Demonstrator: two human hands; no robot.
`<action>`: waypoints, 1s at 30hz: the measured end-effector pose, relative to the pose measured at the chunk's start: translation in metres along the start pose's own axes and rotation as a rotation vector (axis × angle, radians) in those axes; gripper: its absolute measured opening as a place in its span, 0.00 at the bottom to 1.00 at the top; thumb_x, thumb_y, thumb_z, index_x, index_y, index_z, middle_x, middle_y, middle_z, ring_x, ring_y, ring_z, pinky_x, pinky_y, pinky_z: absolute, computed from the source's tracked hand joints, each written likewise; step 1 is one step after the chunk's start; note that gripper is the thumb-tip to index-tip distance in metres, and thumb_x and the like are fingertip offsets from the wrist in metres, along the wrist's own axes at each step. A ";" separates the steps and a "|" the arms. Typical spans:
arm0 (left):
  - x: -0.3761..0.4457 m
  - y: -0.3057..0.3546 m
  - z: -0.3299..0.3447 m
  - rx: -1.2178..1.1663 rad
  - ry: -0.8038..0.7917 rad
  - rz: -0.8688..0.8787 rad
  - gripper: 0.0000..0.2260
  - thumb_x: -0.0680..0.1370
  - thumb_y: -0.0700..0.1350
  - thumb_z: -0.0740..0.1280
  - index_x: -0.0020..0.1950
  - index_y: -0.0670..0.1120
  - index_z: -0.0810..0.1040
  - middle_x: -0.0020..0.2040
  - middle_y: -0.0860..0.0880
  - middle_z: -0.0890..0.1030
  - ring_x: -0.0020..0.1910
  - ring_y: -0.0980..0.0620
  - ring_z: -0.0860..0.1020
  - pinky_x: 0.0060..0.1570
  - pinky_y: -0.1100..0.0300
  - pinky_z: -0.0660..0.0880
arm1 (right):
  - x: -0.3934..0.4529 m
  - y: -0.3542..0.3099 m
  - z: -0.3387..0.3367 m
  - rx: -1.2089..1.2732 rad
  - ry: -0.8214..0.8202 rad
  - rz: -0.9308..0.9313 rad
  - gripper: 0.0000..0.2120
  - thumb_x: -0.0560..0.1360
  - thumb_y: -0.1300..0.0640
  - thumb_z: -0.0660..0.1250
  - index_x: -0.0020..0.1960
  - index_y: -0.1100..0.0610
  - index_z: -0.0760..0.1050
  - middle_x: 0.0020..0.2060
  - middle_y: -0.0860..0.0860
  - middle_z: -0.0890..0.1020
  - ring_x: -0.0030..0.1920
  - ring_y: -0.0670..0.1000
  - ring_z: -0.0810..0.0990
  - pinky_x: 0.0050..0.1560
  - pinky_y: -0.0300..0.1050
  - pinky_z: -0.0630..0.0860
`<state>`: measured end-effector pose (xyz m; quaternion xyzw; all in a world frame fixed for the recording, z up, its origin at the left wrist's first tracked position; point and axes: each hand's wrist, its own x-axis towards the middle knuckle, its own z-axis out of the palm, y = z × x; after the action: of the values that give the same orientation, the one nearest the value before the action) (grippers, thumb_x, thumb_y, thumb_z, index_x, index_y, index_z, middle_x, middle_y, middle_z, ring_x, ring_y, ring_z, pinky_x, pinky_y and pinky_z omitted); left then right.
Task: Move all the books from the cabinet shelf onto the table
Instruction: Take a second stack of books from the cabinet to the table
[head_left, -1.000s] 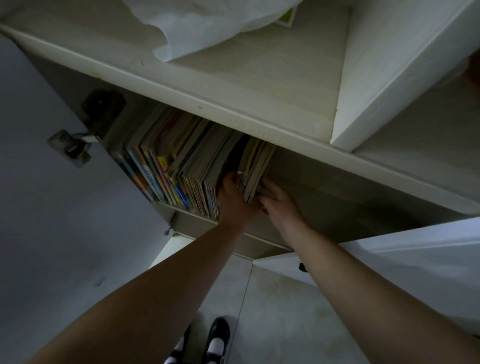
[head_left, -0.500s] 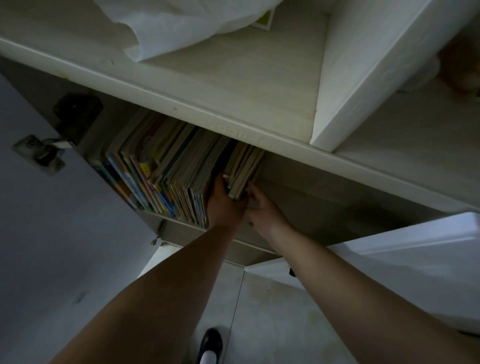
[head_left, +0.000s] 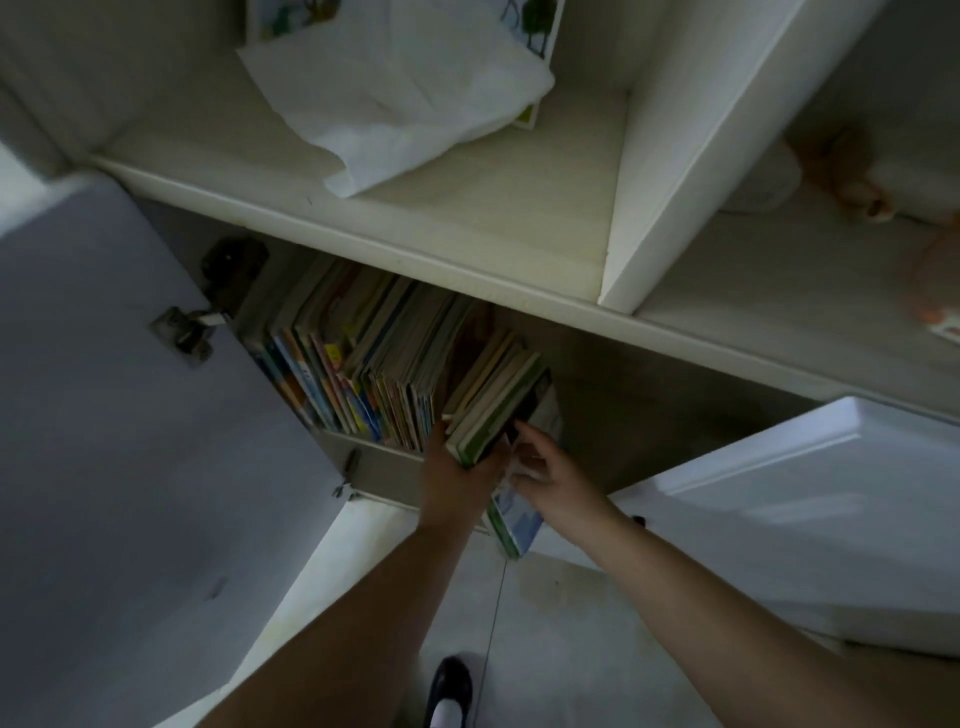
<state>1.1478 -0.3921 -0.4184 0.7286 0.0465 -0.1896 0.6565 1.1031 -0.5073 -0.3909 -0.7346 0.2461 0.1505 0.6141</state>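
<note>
In the head view, the left hand (head_left: 457, 475) grips the lower end of a small bundle of books (head_left: 493, 410), fingers curled under it, tilted out from the row of books (head_left: 353, 374) standing on the lower cabinet shelf (head_left: 374, 457). The right hand (head_left: 550, 475), fingers loosely spread, touches a thin book (head_left: 514, 514) hanging below the bundle; whether it pinches it I cannot tell.

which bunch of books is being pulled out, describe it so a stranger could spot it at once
Start at the open cabinet's lower shelf, under the shelf holding the white cloth. A long row of books stands at its left. The small bunch with green-edged covers sits just right of that row, split off by a dark gap, leaning and sticking out past the shelf edge in the left hand.
</note>
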 end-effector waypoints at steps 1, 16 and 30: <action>-0.008 0.003 -0.008 0.005 -0.025 -0.005 0.26 0.65 0.51 0.73 0.62 0.49 0.75 0.54 0.49 0.83 0.53 0.52 0.82 0.53 0.50 0.79 | -0.006 0.003 -0.001 -0.045 0.019 0.011 0.29 0.77 0.64 0.63 0.74 0.51 0.58 0.69 0.48 0.67 0.69 0.47 0.66 0.62 0.40 0.70; -0.081 0.067 -0.129 -0.148 -0.342 -0.276 0.17 0.72 0.39 0.71 0.61 0.46 0.77 0.53 0.42 0.84 0.51 0.43 0.83 0.53 0.46 0.78 | -0.099 -0.025 0.019 0.081 0.010 0.168 0.51 0.61 0.46 0.78 0.75 0.51 0.53 0.66 0.51 0.74 0.64 0.52 0.74 0.65 0.55 0.72; -0.111 0.065 -0.154 -0.031 -0.745 -0.589 0.10 0.77 0.49 0.65 0.50 0.45 0.82 0.42 0.41 0.86 0.39 0.44 0.84 0.47 0.49 0.77 | -0.212 0.021 0.126 0.546 0.399 0.174 0.33 0.67 0.57 0.76 0.67 0.52 0.63 0.62 0.53 0.77 0.60 0.54 0.78 0.62 0.54 0.75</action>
<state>1.0986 -0.2303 -0.3099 0.5570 0.0152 -0.6153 0.5577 0.9246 -0.3500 -0.3227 -0.5346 0.4543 -0.0154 0.7125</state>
